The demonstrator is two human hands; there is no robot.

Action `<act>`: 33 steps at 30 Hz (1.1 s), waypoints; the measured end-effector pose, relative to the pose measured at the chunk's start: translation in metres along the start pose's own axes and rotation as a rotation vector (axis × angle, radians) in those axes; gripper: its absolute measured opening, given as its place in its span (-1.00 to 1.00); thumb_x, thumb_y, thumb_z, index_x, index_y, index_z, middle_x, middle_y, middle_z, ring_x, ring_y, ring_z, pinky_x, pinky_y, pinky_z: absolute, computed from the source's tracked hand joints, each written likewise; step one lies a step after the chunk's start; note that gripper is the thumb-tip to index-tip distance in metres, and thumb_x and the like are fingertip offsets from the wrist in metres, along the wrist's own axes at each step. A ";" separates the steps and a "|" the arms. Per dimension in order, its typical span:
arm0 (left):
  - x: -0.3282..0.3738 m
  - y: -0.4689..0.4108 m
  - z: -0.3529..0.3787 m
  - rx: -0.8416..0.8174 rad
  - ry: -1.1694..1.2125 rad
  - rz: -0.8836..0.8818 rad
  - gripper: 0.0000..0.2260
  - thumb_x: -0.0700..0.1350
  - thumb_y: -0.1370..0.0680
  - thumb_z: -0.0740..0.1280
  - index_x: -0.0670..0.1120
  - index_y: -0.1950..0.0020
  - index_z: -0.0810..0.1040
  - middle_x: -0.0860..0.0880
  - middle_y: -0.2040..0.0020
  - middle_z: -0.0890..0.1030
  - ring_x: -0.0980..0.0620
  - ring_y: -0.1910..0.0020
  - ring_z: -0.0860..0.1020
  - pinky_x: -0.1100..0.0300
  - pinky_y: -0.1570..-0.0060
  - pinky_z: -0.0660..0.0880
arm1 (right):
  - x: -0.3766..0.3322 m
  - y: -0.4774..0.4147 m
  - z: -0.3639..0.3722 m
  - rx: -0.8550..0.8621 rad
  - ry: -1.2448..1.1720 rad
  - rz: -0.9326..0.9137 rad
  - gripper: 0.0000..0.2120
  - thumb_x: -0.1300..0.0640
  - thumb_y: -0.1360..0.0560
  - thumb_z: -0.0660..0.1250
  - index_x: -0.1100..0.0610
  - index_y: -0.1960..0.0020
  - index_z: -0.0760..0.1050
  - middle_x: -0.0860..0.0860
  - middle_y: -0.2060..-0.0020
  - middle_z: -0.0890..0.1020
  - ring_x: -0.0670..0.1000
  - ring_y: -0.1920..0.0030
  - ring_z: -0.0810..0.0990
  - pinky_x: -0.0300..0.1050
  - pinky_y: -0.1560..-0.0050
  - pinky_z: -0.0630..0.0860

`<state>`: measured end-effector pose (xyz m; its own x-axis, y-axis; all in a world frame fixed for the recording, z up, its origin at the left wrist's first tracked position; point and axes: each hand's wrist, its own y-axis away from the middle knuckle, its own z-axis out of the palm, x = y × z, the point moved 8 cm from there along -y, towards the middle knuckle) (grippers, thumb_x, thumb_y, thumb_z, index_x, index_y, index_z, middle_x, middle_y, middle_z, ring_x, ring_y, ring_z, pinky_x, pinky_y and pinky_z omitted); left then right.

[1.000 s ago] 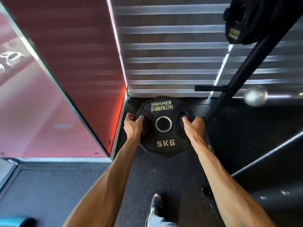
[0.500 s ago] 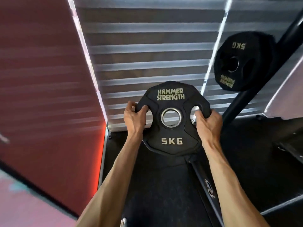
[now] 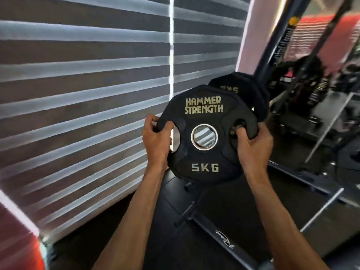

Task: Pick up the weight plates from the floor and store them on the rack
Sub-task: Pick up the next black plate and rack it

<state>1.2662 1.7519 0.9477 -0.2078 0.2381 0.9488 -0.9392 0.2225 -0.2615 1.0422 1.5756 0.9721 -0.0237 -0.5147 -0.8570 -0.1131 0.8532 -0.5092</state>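
Observation:
I hold a black 5 kg weight plate [image 3: 203, 152] upright in front of me, its "HAMMER STRENGTH" lettering facing me. My left hand [image 3: 156, 141] grips its left handle opening and my right hand [image 3: 253, 145] grips the right one, fingers curled through the slots. Just behind it, up and to the right, a second black 5 kg plate [image 3: 243, 88] hangs on the rack's dark upright post [image 3: 272, 41]. The peg that carries it is hidden by the plates.
Striped blinds [image 3: 87, 94] fill the wall on the left. The rack's base bars [image 3: 220, 236] run across the black rubber floor below my arms. More gym equipment and springs [image 3: 319, 88] crowd the right side.
The plate has risen from the floor to chest height and moved right, now overlapping the plate on the rack. My view has swung up and right with it.

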 end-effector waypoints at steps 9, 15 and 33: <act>-0.021 -0.060 0.082 -0.211 0.080 0.083 -0.83 -0.23 -0.53 0.37 0.00 0.11 0.42 0.03 0.24 0.54 0.28 0.40 0.52 0.45 0.38 0.49 | 0.023 -0.036 0.008 0.230 0.081 -0.067 -0.92 0.17 -0.49 0.37 0.15 0.08 0.48 -0.13 0.32 0.53 -0.29 0.35 0.50 -0.48 0.31 0.35; -0.044 -0.091 0.117 -0.272 0.105 0.083 -0.86 -0.22 -0.53 0.36 -0.03 0.06 0.43 0.02 0.24 0.58 0.20 0.36 0.54 0.35 0.34 0.54 | 0.040 -0.058 0.021 0.292 0.105 -0.074 -0.91 0.18 -0.49 0.36 0.15 0.10 0.45 -0.13 0.36 0.53 -0.27 0.39 0.50 -0.37 0.35 0.39; -0.068 -0.139 0.170 -0.494 0.249 0.102 -0.78 -0.31 -0.48 0.36 -0.01 0.08 0.44 0.01 0.15 0.58 0.21 0.21 0.57 0.32 0.20 0.54 | 0.051 -0.063 0.044 0.506 0.315 -0.064 -0.87 0.15 -0.51 0.34 0.17 0.08 0.41 -0.17 0.37 0.48 -0.26 0.39 0.46 -0.25 0.29 0.39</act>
<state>1.3650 1.5442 0.9493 -0.1634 0.4842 0.8596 -0.6660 0.5886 -0.4581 1.0914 1.4993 0.9574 -0.3343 -0.5009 -0.7984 0.3614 0.7142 -0.5994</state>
